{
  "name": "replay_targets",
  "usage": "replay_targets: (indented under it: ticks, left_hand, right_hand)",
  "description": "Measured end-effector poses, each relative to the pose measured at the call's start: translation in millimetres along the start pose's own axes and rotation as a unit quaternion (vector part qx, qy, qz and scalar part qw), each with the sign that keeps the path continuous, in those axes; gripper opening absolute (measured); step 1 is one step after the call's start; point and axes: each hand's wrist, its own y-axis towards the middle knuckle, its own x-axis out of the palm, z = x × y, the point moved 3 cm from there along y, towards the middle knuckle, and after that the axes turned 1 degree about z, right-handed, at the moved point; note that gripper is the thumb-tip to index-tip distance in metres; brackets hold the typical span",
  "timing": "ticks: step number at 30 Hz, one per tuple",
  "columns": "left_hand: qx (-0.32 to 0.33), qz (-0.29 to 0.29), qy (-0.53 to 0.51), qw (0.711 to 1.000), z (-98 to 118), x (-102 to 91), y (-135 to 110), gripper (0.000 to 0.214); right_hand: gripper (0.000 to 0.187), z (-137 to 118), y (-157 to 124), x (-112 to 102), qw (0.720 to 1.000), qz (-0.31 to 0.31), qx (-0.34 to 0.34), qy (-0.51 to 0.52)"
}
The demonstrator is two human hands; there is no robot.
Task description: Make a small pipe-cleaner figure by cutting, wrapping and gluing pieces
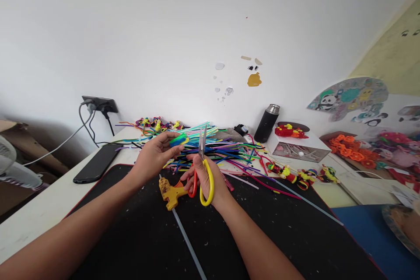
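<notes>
My left hand pinches a small fuzzy piece in blue, green and yellow between thumb and fingers. It looks like bent pipe cleaner. In my right hand is a pair of scissors with one yellow and one orange-red handle loop. The blades point up and stand slightly apart, to the right of the fuzzy piece and not touching it. Beneath my hands lies a yellow hot glue gun, with a long glue stick sticking out of its back. A heap of coloured pipe cleaners spreads behind both hands.
A black mat covers the table's front. At left lie a phone and a wall socket with cables. Towards the right stand a black flask, a white box and several small figures. Orange pieces fill a carton.
</notes>
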Motion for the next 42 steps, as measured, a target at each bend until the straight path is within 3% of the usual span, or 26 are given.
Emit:
replay_targets:
  ticks: [12,20,42]
  left_hand:
    - [0.103,0.053,0.197,0.974,0,-5.7,-3,0.041]
    - [0.173,0.048,0.271,0.946,5,-5.5,-5,0.035]
    - [0.197,0.03,0.304,0.932,7,-7.3,-6,0.032]
  right_hand:
    - [0.069,3,-10,1,0.987,-0.039,-0.029,-0.153]
    - [0.064,1,-10,-2,0.978,-0.02,-0.04,-0.202]
    - [0.053,3,-9,-2,0.977,-0.002,-0.024,-0.213]
